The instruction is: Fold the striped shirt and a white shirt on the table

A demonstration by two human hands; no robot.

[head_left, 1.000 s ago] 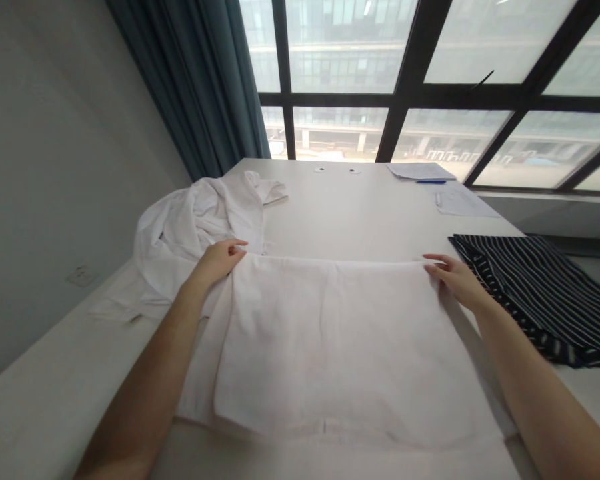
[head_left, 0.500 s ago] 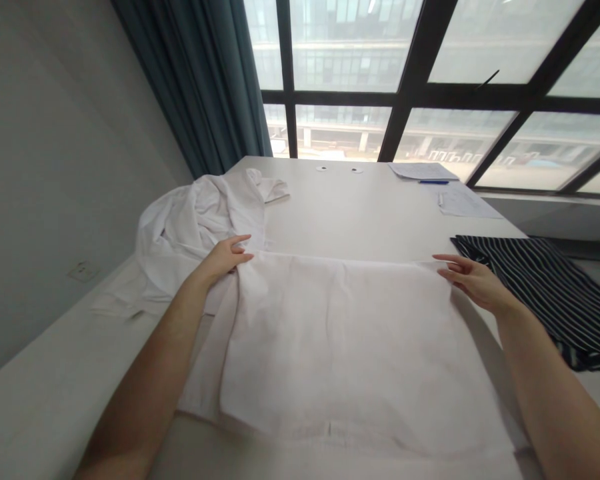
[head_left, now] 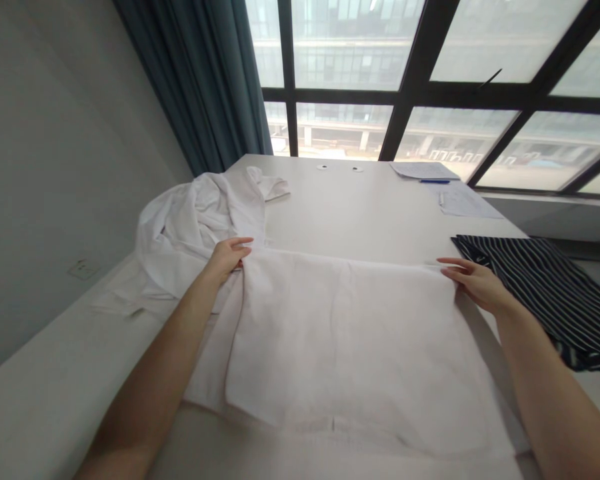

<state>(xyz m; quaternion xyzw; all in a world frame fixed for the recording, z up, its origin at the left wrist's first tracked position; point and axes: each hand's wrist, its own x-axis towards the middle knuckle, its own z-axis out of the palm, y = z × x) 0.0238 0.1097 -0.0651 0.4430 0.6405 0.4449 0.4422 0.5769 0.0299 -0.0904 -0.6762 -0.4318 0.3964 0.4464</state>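
A folded white garment (head_left: 360,340) lies spread before me on the white table, its far edge a straight fold running between my two hands. My left hand (head_left: 230,257) pinches the far left corner of that fold, thumb and fingers closed on the cloth. At the far right corner, my right hand (head_left: 473,281) grips the fold, with its index finger stretched out past the cloth. A second layer of the garment shows along the left side under the top one. What kind of garment it is, I cannot tell.
A heap of crumpled white cloth (head_left: 205,217) sits beyond my left hand. Striped black-and-white fabric (head_left: 545,293) lies at the right edge. Papers (head_left: 425,171) and a blue pen (head_left: 435,181) rest on the far right of the table (head_left: 330,213). A blue curtain (head_left: 205,80) hangs by the window.
Both hands have shifted slightly to the right with the fold between them. The garment's left edge and near edge have moved a little along with it.
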